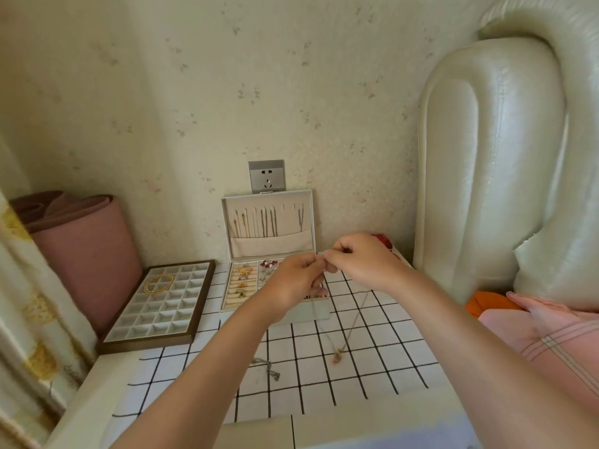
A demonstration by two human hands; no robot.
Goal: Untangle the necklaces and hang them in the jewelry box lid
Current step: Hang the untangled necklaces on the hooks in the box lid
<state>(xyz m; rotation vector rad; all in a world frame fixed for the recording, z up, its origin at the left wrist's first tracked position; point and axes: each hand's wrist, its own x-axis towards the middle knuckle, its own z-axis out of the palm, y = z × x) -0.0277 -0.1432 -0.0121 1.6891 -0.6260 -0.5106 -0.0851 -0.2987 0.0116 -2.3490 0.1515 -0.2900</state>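
Note:
My left hand (293, 280) and my right hand (359, 259) meet in front of the jewelry box, fingertips together, each pinching an end of a thin gold necklace (351, 322). Its chain loops down to a small pendant (338, 354) just above the checked cloth. The white jewelry box (227, 286) stands open against the wall, and its upright lid (269, 222) has several chains hanging from hooks. A silver necklace (270, 369) lies on the cloth near my left forearm.
A brown tray with small compartments (158, 306) holding a gold bangle (158, 283) sits left of the box. A pink rolled mat (81, 241) leans at the far left. A padded headboard (505, 163) rises on the right. A wall socket (266, 176) is above the lid.

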